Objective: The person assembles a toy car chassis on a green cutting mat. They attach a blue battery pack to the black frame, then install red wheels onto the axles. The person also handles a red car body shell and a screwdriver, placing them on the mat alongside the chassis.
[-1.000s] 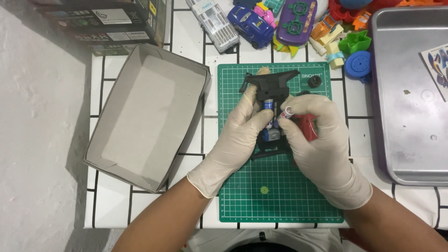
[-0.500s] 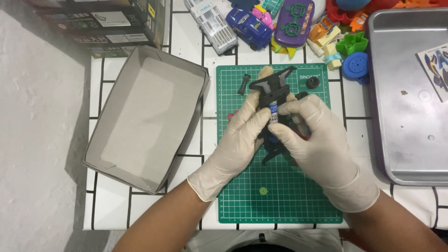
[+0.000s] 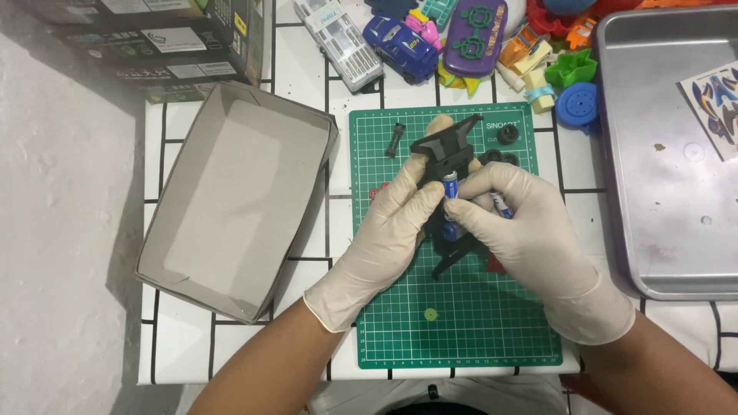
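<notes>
Both gloved hands shifted slightly up the green cutting mat (image 3: pixel 461 323): left hand (image 3: pixel 392 223) grips black plastic toy chassis (image 3: pixel 446 150), right hand (image 3: pixel 515 223) pinches small blue cylindrical battery (image 3: pixel 450 187) at it.

Black toy chassis (image 3: pixel 446 150) with blue battery (image 3: pixel 450 187)

Bright, even light from overhead; soft shadows fall left of the open grey cardboard box (image 3: pixel 231 200), left of the hands. The silver metal tray (image 3: pixel 669 192) on their right shows mild glare (no blur anywhere).
</notes>
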